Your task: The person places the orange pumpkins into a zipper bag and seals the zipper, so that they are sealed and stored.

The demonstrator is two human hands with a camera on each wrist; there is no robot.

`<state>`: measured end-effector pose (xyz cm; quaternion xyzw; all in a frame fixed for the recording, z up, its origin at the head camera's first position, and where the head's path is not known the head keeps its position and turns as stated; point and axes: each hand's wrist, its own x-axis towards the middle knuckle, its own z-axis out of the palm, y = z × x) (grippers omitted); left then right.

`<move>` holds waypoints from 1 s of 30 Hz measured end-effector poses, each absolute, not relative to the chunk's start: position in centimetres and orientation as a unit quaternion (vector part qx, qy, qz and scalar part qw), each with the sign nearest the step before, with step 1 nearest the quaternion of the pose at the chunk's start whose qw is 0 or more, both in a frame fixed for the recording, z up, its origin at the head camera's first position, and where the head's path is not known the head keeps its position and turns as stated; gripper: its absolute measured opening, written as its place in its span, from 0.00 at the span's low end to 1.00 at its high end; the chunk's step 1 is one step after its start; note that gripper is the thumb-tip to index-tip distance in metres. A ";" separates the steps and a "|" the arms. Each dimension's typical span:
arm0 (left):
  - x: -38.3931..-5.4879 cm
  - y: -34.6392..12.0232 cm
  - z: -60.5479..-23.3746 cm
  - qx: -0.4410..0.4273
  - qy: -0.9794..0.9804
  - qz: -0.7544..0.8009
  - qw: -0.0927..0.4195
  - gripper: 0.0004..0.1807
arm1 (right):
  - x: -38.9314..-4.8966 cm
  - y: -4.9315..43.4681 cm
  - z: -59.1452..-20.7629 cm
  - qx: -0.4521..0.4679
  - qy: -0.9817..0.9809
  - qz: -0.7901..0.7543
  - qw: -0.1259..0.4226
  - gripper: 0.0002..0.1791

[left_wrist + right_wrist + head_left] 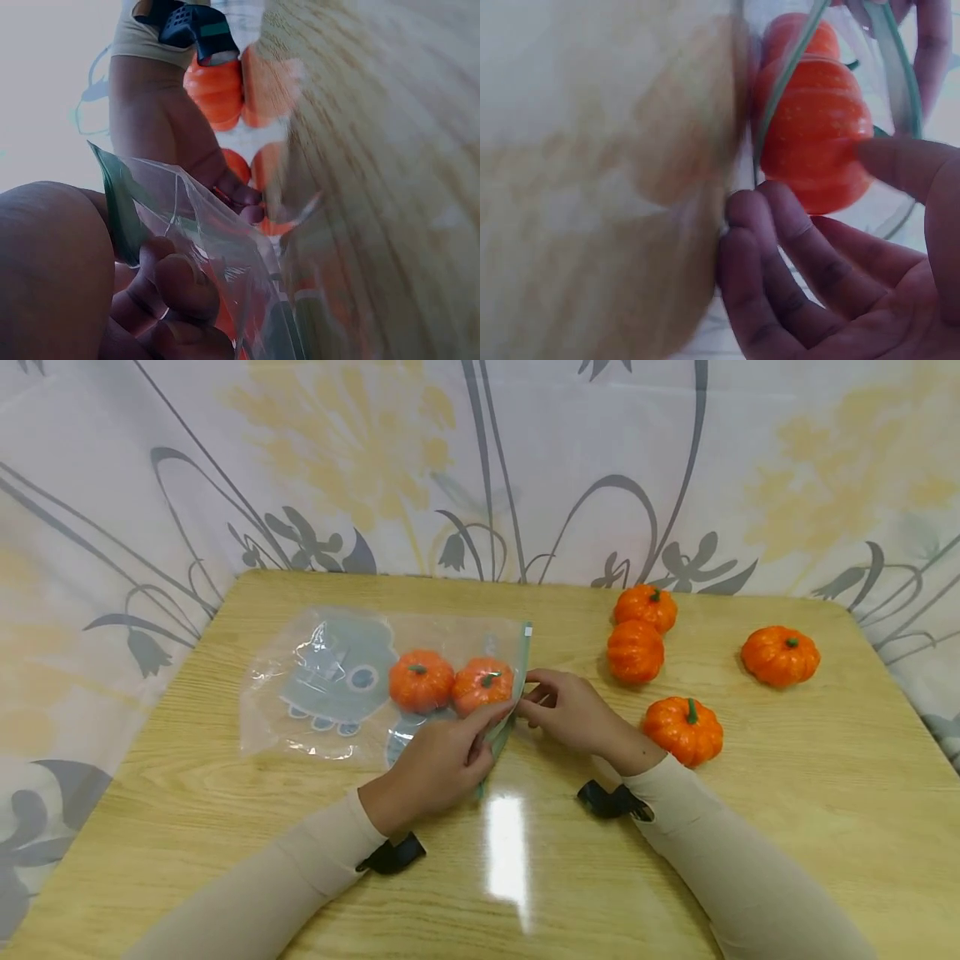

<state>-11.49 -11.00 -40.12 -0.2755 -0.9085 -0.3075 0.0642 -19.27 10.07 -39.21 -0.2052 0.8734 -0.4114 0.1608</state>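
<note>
Clear printed bag (367,678), green rim (526,652) parted, lying flat, two orange pumpkins (421,683) inside

Orange pumpkins (421,682), green-edged bag (337,660)

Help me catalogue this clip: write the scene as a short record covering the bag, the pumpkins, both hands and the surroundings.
bag: clear plastic bag with a blue-grey cartoon print, on the table
bag mouth: green rim, its two sides parted in the right wrist view
contents: two orange pumpkins, side by side
loose pumpkins: four; two close together, one by the right wrist, one farther right
left hand: grips the green rim
right hand: fingertips at the rim
backdrop: floral-print cloth
</note>
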 end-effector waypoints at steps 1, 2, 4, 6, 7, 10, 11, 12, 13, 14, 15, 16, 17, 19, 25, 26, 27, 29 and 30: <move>-11.5 -10.9 -40.2 -0.278 -0.908 -0.307 0.064 0.30 | -19.2 10.2 -39.1 -0.204 0.875 -0.410 0.157 0.23; -11.5 -10.9 -40.2 -0.277 -0.909 -0.306 0.063 0.30 | -19.1 10.3 -39.0 -0.203 0.876 -0.409 0.153 0.22; -11.5 -10.8 -40.2 -0.275 -0.910 -0.303 0.063 0.30 | -19.0 10.4 -38.7 -0.206 0.880 -0.405 0.137 0.21; -11.5 -10.8 -40.2 -0.269 -0.913 -0.300 0.064 0.30 | -18.9 10.4 -38.5 -0.211 0.883 -0.403 0.117 0.21; -11.5 -10.8 -40.1 -0.267 -0.914 -0.298 0.065 0.30 | -18.9 10.4 -38.3 -0.212 0.885 -0.400 0.106 0.21; -11.6 -10.8 -40.0 -0.267 -0.915 -0.297 0.065 0.30 | -18.5 10.7 -38.1 -0.213 0.894 -0.388 0.064 0.20; -11.6 -10.8 -40.0 -0.268 -0.915 -0.296 0.064 0.30 | -18.3 10.9 -38.1 -0.213 0.895 -0.388 0.051 0.20; -11.6 -10.8 -40.0 -0.268 -0.915 -0.296 0.062 0.30 | -18.0 11.1 -38.0 -0.213 0.898 -0.384 0.038 0.19; -11.6 -10.9 -40.0 -0.269 -0.915 -0.295 0.061 0.30 | -17.7 11.3 -38.0 -0.216 0.898 -0.382 0.027 0.19; -11.6 -10.9 -40.0 -0.268 -0.915 -0.296 0.061 0.30 | -17.4 11.5 -37.9 -0.220 0.897 -0.382 0.016 0.18; -11.6 -10.9 -40.0 -0.268 -0.915 -0.296 0.062 0.30 | -17.1 11.7 -37.8 -0.224 0.896 -0.382 0.007 0.17; -11.6 -10.9 -40.0 -0.267 -0.915 -0.295 0.062 0.30 | -16.8 11.9 -37.7 -0.229 0.895 -0.382 0.002 0.17; -11.6 -10.9 -40.0 -0.267 -0.915 -0.295 0.063 0.30 | -16.4 12.2 -37.6 -0.233 0.895 -0.381 -0.004 0.16; -11.6 -11.0 -40.0 -0.267 -0.915 -0.295 0.063 0.30 | -15.8 12.6 -37.4 -0.243 0.893 -0.379 -0.012 0.15; -11.5 -11.0 -40.0 -0.265 -0.917 -0.295 0.051 0.29 | -14.3 13.6 -37.7 -0.287 0.889 -0.354 -0.047 0.12; -11.5 -11.0 -40.0 -0.264 -0.917 -0.296 0.050 0.29 | -14.0 13.7 -37.8 -0.296 0.888 -0.348 -0.053 0.11; -11.5 -11.0 -40.1 -0.264 -0.917 -0.296 0.050 0.29 | -13.9 13.9 -37.9 -0.302 0.888 -0.341 -0.059 0.11; -11.5 -10.9 -40.1 -0.267 -0.915 -0.297 0.053 0.29 | -13.5 14.1 -38.0 -0.315 0.886 -0.333 -0.068 0.10; -11.5 -10.9 -40.1 -0.268 -0.915 -0.298 0.054 0.30 | -13.4 14.3 -38.1 -0.321 0.885 -0.329 -0.073 0.09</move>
